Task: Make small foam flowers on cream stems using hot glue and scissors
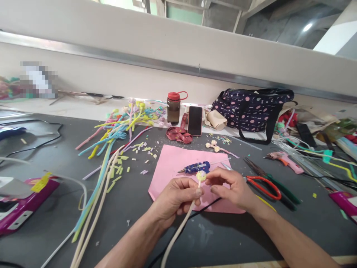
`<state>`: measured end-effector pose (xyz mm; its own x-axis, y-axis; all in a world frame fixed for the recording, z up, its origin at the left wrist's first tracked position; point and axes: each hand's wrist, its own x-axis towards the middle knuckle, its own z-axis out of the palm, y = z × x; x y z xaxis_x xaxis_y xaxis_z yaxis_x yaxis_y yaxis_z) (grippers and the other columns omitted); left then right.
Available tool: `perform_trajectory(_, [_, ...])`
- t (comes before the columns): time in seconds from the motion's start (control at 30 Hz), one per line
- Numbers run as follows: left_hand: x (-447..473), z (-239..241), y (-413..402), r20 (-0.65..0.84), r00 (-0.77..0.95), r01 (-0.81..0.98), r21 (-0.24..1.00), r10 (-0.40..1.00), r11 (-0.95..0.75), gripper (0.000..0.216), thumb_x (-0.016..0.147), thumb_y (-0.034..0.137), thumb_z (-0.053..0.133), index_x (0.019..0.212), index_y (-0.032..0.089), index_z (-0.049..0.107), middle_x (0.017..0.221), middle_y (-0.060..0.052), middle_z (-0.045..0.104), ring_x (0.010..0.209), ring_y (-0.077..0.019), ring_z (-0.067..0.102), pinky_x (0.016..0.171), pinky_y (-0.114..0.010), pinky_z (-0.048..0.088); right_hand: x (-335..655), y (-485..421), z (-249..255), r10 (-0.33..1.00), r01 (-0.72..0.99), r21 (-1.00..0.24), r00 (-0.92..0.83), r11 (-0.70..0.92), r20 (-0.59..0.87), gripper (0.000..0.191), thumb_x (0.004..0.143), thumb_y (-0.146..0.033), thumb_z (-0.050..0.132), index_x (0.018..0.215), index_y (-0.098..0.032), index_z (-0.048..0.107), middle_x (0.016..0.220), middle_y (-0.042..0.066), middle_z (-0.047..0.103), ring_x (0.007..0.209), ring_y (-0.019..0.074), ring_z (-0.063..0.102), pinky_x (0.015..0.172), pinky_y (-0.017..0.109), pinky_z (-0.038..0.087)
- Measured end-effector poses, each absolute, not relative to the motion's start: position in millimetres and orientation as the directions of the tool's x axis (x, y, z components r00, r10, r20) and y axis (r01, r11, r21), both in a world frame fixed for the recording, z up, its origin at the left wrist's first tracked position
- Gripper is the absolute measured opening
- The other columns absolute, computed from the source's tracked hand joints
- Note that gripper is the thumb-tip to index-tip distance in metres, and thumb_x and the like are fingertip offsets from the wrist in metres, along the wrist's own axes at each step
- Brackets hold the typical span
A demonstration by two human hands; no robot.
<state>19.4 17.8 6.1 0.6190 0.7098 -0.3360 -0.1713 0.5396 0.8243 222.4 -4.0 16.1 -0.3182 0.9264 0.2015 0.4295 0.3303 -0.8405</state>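
My left hand point(178, 197) pinches a cream chenille stem point(180, 229) just below its top. A small yellow and lilac flower point(201, 175) sits at the tip of that stem, and the long end trails down toward me. Beside the flower, my right hand point(230, 186) has its fingers curved with thumb and forefinger apart; I see nothing held in it. Beneath both hands lies a pink sheet point(170, 163). On the sheet, just behind the flower, rests a dark blue glue gun point(196, 167) with a clear glue stick in its back.
Left lie bundled chenille stems point(117, 130) and cut bits point(119, 167). Behind are a bottle point(173, 108), a phone point(195, 121) and a patterned bag point(251, 111). Right are red-handled scissors point(263, 186), green-handled pliers point(281, 191) and a pink glue gun point(287, 162).
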Motion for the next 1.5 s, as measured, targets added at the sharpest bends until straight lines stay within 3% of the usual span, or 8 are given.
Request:
perform_trajectory(0.33, [20.5, 6.9, 18.9, -0.324, 0.58, -0.204, 0.831, 0.748, 0.518, 0.021, 0.069, 0.027, 0.07, 0.059, 0.013, 0.056, 0.048, 0.002, 0.057, 0.029, 0.0001, 0.032, 0.03, -0.014, 0.015, 221.4, -4.0, 19.9, 0.921, 0.564, -0.748, -0.353, 0.35, 0.164, 0.012, 0.078, -0.017, 0.061, 0.088, -0.019, 0.066, 0.075, 0.0, 0.064, 0.068, 0.0126, 0.058, 0.064, 0.024, 0.043])
perform_trajectory(0.6, [19.8, 4.8, 19.4, -0.325, 0.566, -0.212, 0.83, 0.757, 0.515, 0.02, 0.068, 0.026, 0.071, 0.062, 0.014, 0.056, 0.05, 0.002, 0.058, 0.03, 0.0002, 0.031, 0.03, -0.014, 0.015, 237.6, 7.8, 22.5, 0.951, 0.602, -0.761, -0.305, 0.241, 0.06, 0.017, 0.085, -0.016, 0.049, 0.092, -0.02, 0.064, 0.077, 0.0, 0.063, 0.064, 0.0111, 0.057, 0.059, 0.022, 0.043])
perform_trajectory(0.77, [20.8, 6.3, 20.1, -0.316, 0.538, -0.226, 0.839, 0.781, 0.495, 0.022, 0.068, 0.028, 0.07, 0.061, 0.014, 0.056, 0.05, 0.003, 0.057, 0.03, 0.0005, 0.031, 0.031, -0.014, 0.015, 224.4, 4.5, 18.8, 0.935, 0.626, -0.724, -0.347, 0.291, 0.076, 0.019, 0.084, -0.011, 0.046, 0.088, -0.021, 0.061, 0.07, -0.003, 0.06, 0.063, 0.0105, 0.055, 0.059, 0.021, 0.04])
perform_trajectory(0.97, [21.1, 7.7, 20.0, -0.302, 0.529, -0.237, 0.844, 0.793, 0.48, 0.023, 0.068, 0.029, 0.07, 0.06, 0.013, 0.056, 0.05, 0.003, 0.056, 0.031, 0.0003, 0.031, 0.031, -0.014, 0.016, 221.3, 1.0, 22.8, 0.941, 0.675, -0.671, -0.322, 0.308, 0.108, 0.015, 0.085, -0.012, 0.042, 0.076, -0.02, 0.049, 0.066, -0.005, 0.052, 0.061, 0.01, 0.048, 0.059, 0.022, 0.035])
perform_trajectory(1.2, [21.4, 7.2, 19.6, -0.318, 0.514, -0.22, 0.849, 0.797, 0.481, 0.024, 0.067, 0.029, 0.071, 0.06, 0.014, 0.055, 0.049, 0.003, 0.056, 0.031, 0.0, 0.03, 0.032, -0.015, 0.015, 225.2, -0.6, 23.5, 0.949, 0.687, -0.662, -0.285, 0.299, 0.133, 0.029, 0.092, -0.021, 0.032, 0.064, -0.02, 0.035, 0.057, -0.006, 0.037, 0.053, 0.0102, 0.034, 0.052, 0.024, 0.028])
perform_trajectory(1.5, [22.6, 6.5, 19.3, -0.318, 0.486, -0.219, 0.858, 0.814, 0.466, 0.021, 0.066, 0.027, 0.071, 0.061, 0.015, 0.055, 0.05, 0.003, 0.056, 0.031, -0.0003, 0.03, 0.032, -0.015, 0.016, 216.5, -4.4, 18.0, 0.952, 0.585, -0.757, -0.26, 0.29, 0.163, 0.009, 0.082, -0.016, 0.051, 0.08, -0.02, 0.058, 0.071, -0.003, 0.057, 0.062, 0.0108, 0.049, 0.057, 0.022, 0.036])
